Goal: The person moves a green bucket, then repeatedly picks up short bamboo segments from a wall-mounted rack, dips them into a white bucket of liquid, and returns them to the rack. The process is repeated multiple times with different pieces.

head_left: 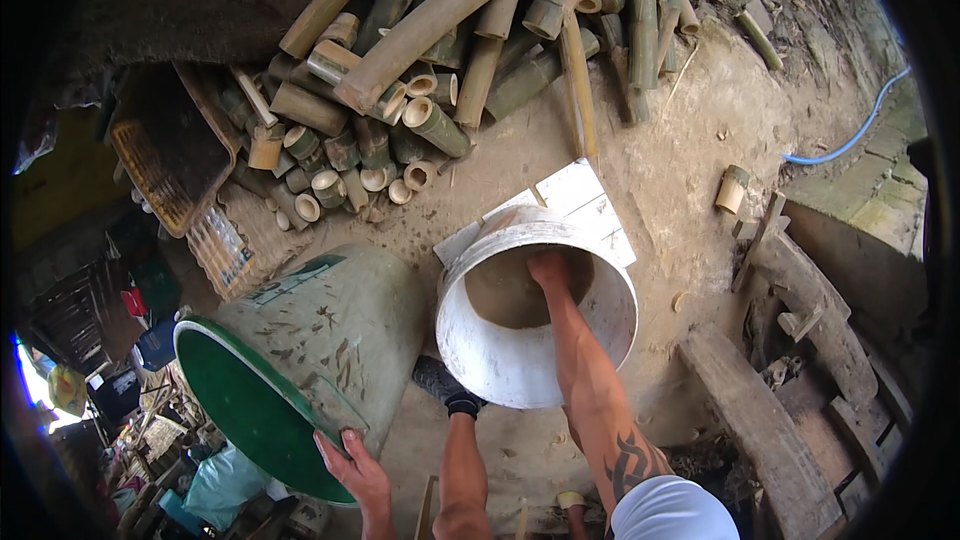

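Note:
A large pale bin (pixel 385 315) with a green inside is tipped on its side at the left, its mouth toward me. Its near rim is gripped by my left hand (pixel 358 472), thumb on the outer wall. A white bucket (pixel 510 380) stands tilted in the middle, with murky brown water (pixel 500 290) in its far part. My right arm reaches down into it, and my right hand (pixel 548 268) is at the water against the far side. The water hides its fingers, so whether they hold anything does not show. A foot in a dark shoe (pixel 445 387) is beside the bucket.
Cut bamboo pieces (pixel 435 125) are heaped at the back, beside a crate (pixel 165 180). White tiles (pixel 585 202) lie behind the bucket. One bamboo piece (pixel 732 190) and wooden planks (pixel 755 420) are at the right, with a blue hose (pixel 850 145) farther back.

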